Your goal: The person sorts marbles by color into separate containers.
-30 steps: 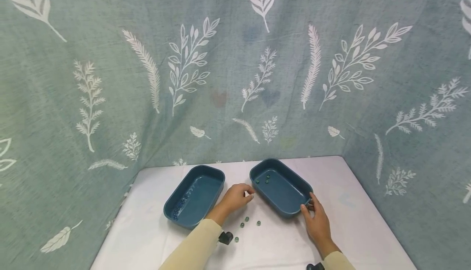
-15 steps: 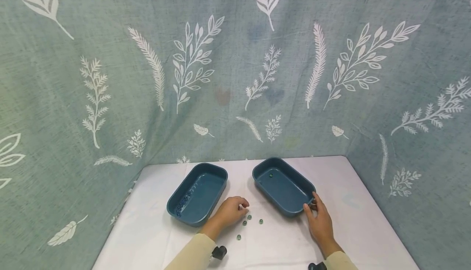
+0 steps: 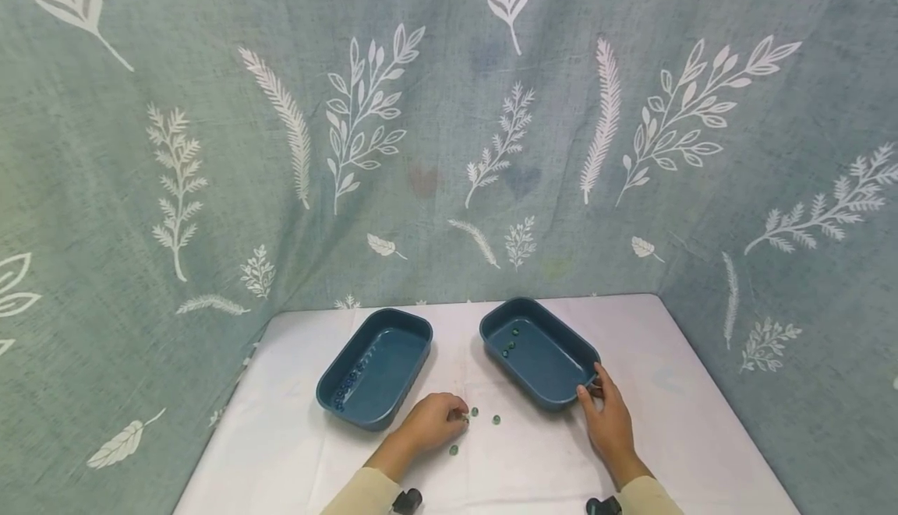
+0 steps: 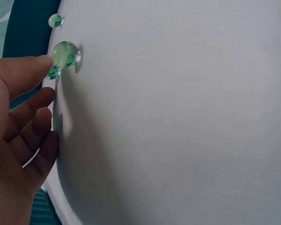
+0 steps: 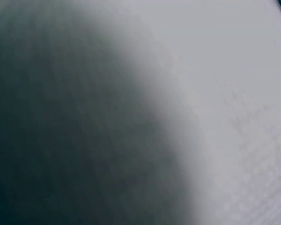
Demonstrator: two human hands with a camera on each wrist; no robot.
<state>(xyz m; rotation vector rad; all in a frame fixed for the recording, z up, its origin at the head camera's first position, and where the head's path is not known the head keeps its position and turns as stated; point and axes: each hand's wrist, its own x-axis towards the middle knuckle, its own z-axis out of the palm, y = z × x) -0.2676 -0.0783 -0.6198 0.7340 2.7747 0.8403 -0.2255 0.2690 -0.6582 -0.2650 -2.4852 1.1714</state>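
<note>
My left hand (image 3: 433,423) is low over the white cloth, thumb and forefinger at a small green glass marble (image 3: 466,420), which it pinches. In the left wrist view that marble (image 4: 52,72) shows just under the thumb tip, the other fingers loosely bent below. Near this hand lie more green marbles: one just beyond (image 3: 475,412), one to the right (image 3: 496,420) and one closer to me (image 3: 454,449). My right hand (image 3: 609,421) grips the near right corner of a dark teal tray (image 3: 554,402), which holds three green marbles (image 3: 511,345).
Left of it stands a second teal tray (image 3: 372,421) with several blue marbles (image 3: 347,384) along its left side. A leaf-printed curtain (image 3: 435,149) surrounds the back and sides of the white-covered table (image 3: 673,453). The right wrist view is mostly dark blur and cloth.
My left hand has moved back from beside the right tray, toward me, down to the loose marbles. The marbles in the right tray have rolled about. My right hand stays on the tray's corner.
</note>
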